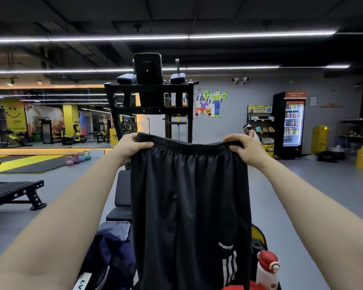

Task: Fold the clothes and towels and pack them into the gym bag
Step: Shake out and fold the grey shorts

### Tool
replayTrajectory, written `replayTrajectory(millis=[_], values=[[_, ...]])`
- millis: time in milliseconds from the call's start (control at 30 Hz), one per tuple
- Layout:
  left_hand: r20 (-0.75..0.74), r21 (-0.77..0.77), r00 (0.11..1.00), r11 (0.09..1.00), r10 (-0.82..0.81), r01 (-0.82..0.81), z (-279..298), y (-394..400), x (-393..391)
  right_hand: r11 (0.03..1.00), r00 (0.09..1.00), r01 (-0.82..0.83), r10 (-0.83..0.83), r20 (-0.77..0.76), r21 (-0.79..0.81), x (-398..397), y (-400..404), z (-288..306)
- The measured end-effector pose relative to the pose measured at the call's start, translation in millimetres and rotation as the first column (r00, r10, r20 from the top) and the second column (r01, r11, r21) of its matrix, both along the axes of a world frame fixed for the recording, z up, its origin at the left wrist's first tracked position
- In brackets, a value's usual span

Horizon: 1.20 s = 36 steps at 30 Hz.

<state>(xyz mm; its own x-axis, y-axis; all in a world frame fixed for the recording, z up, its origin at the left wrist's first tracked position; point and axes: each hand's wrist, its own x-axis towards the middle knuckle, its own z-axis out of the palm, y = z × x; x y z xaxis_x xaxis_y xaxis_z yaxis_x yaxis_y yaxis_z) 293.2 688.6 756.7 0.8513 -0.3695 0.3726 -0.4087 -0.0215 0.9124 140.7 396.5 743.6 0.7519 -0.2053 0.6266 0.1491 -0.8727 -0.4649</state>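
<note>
Up front, left hand (pixel 132 146) and right hand (pixel 244 148) grip black shorts (pixel 189 206) by the waistband, fingers curled; gym bag (pixel 111 256) near left below.

Two bare forearms in shot, no sleeves reaching the wrists. The left hand (pixel 132 146) wears no glove, ring or watch, and the right hand (pixel 244 150) is just as plain, its nails short.

Kettlebells (pixel 79 158), pastel, grouped on the floor (pixel 302 185) at left. Black incline bench (pixel 15 193) near them. Lit drinks fridge (pixel 292 124) against the far wall, snack rack (pixel 260 122) just beside it. Red-capped bottle (pixel 267 268) at lower right.
</note>
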Motion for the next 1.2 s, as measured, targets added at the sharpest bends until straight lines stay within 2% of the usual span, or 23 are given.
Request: replayTrajectory(millis=[133,267,367,500,633,833,1000,1200], values=[[0.014,-0.026,0.999,0.999,0.042,-0.041,-2.8,0.2,1.1,0.998,0.995,-0.065,0.066,-0.076,0.019,5.3,-1.6,-4.2],[0.021,-0.056,0.996,0.994,0.091,-0.089,-3.4,2.3,4.6,0.995,0.978,-0.079,0.065,-0.197,-0.060,8.9,-0.1,-6.6],[0.037,-0.080,0.991,0.989,0.126,-0.122,-4.9,2.0,7.6,0.994,0.973,-0.066,0.046,-0.225,-0.081,14.0,-0.8,-8.6],[0.057,-0.113,0.987,0.984,0.147,-0.140,-4.0,2.5,11.4,1.000,0.990,0.005,-0.007,-0.143,-0.011,22.4,1.1,-6.6],[0.007,-0.110,0.995,0.989,0.100,-0.099,0.6,4.7,12.4,0.992,0.994,0.095,-0.090,-0.055,0.087,30.9,-1.8,-1.9],[-0.123,-0.107,0.986,0.989,-0.113,0.100,1.1,3.0,4.4,0.954,0.986,0.162,-0.167,-0.004,0.250,33.9,-11.1,-1.1],[-0.182,-0.038,0.969,0.986,-0.166,0.162,-2.2,4.0,8.1,0.948,0.977,0.210,-0.212,-0.019,0.240,29.9,-21.0,-6.2],[-0.144,-0.028,0.986,0.996,-0.084,0.080,-4.0,-2.3,6.6,0.938,0.965,0.261,-0.262,-0.024,0.228,28.7,-25.5,-7.3]])
